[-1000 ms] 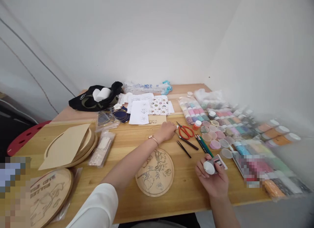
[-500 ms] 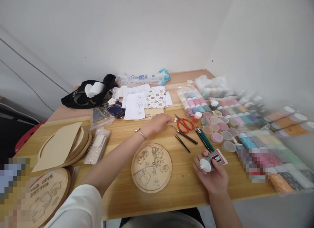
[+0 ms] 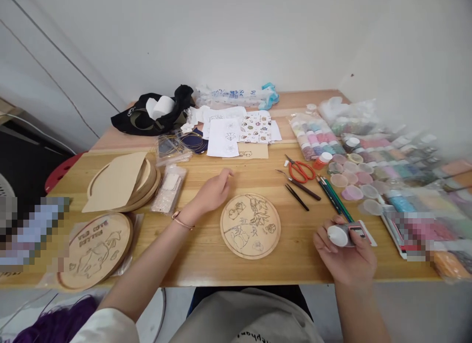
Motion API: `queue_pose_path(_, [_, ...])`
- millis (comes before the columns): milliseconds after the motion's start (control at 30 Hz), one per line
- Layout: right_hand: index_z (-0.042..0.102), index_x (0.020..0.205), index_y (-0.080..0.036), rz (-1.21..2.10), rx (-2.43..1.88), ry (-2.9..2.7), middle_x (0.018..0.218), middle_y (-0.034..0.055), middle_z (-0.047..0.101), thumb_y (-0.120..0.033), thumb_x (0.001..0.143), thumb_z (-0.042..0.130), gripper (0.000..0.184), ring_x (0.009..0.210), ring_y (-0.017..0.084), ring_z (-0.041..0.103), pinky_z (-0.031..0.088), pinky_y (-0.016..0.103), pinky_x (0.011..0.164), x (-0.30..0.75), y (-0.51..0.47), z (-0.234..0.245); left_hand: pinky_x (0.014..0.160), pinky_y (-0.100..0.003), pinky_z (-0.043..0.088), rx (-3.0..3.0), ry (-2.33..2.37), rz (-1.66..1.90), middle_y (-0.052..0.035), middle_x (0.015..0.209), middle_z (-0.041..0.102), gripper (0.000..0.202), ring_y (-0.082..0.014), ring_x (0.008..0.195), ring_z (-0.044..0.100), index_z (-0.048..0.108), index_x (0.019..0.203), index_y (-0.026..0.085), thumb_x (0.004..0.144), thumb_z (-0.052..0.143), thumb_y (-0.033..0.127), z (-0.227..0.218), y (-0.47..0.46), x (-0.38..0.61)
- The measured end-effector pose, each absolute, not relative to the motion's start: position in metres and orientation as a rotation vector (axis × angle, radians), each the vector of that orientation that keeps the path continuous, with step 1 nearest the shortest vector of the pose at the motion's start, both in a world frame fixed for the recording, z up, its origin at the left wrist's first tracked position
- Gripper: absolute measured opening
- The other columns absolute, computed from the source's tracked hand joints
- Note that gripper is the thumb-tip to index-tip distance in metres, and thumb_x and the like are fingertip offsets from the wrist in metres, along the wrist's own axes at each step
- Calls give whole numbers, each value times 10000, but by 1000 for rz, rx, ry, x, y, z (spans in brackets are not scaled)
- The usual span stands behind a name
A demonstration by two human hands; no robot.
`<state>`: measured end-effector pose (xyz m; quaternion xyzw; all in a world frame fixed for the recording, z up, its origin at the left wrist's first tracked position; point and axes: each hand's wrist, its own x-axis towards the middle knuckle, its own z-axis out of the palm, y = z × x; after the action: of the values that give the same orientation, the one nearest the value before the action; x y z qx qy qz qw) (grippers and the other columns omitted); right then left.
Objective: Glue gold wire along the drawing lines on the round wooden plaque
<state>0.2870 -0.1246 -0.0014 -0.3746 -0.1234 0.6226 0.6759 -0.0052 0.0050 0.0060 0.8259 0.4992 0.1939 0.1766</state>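
In my right hand (image 3: 344,257) is a glue tube (image 3: 354,233), its white nozzle end (image 3: 337,236) facing left and my fingers wrapped round it. My left hand (image 3: 216,189) hovers over the table just left of a round wooden board (image 3: 250,227), with loosely bent fingers and nothing visible in them. Line drawings of flowers and figures cover the board. Beyond it lie black tweezers (image 3: 297,197), a thin dark-handled craft knife (image 3: 309,191) and red-handled scissors (image 3: 302,171). A small white cap (image 3: 286,163) rests by the scissor tips.
Pencils (image 3: 334,198), small round tubs (image 3: 352,193) and bagged coloured bottles (image 3: 317,139) crowd the right. Stacked wooden boards (image 3: 149,190), another drawn board (image 3: 96,249) and a clear packet (image 3: 169,189) are left. Paper sheets (image 3: 223,136) and a black bag (image 3: 140,119) lie behind.
My left hand has drawn back left and nearer from beside the scissors and white cap. My right hand keeps the glue tube. The view has shifted.
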Motion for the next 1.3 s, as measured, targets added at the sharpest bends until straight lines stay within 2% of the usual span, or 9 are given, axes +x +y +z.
queue_pose_path(200, [720,891,-253,1371,-935,-496,456,-66,343,-551,722,667,346,383,72,263,241,218,368,275,-145,2,673,-260,484,2264,1294,774,-24,837,630,258,-152,737,603,539,1052,176,810,484,107,-13,-11,-8])
queue_pose_path(333, [724,900,-316,1350,-992,-635,497,-45,434,-570,676,731,339,403,91,359,295,221,350,262,-149,1,706,-253,493,2224,1272,889,-15,852,670,233,-140,763,629,536,1108,187,876,524,197,-21,-17,-8])
queue_pose_path(433, [724,888,-312,1235,-1058,-706,521,-39,479,-540,642,778,340,416,96,401,324,221,345,248,-150,1,667,-251,452,2240,1264,903,-5,752,658,111,-140,697,605,589,901,189,904,539,288,-22,-20,-11])
queue_pose_path(567, [706,863,-279,1057,-1228,-822,688,-10,580,-479,649,798,307,532,115,508,441,242,429,228,-154,-5,598,-265,372,2472,1264,806,7,551,541,393,-141,548,511,504,633,189,962,442,394,-18,-22,-15])
queue_pose_path(733, [658,875,-243,835,-1504,-999,874,18,596,-410,727,734,236,717,144,557,466,251,546,198,-157,-10,621,-290,390,2534,1352,721,-17,667,599,231,-178,603,551,563,979,158,953,339,208,-13,-25,-15])
queue_pose_path(833, [644,871,-244,738,-1544,-1153,830,2,616,-352,750,699,171,721,149,576,486,285,632,182,-153,-5,685,-312,423,2542,1275,683,-48,826,631,342,-202,737,588,487,1198,124,865,404,125,-14,-26,-15])
queue_pose_path(1000, [621,868,-237,636,-1542,-1305,788,-8,640,-312,769,667,132,696,150,608,515,303,671,168,-139,5,769,-353,432,2636,1251,501,-98,1019,625,238,-249,957,583,567,1110,153,918,437,205,-12,-26,-13])
queue_pose_path(1167, [618,867,-231,691,-1563,-1303,788,-5,641,-312,776,668,131,688,151,607,530,315,687,156,-128,5,750,-369,423,2620,1406,264,-98,952,689,263,-263,890,639,602,1076,142,979,428,313,-9,-25,-9])
queue_pose_path(1300, [609,881,-245,690,-1595,-1309,787,10,646,-321,799,663,124,719,169,612,531,330,716,147,-128,-2,721,-352,414,2661,1376,200,-92,900,710,233,-255,845,660,600,1113,148,974,438,242,-14,-23,-7])
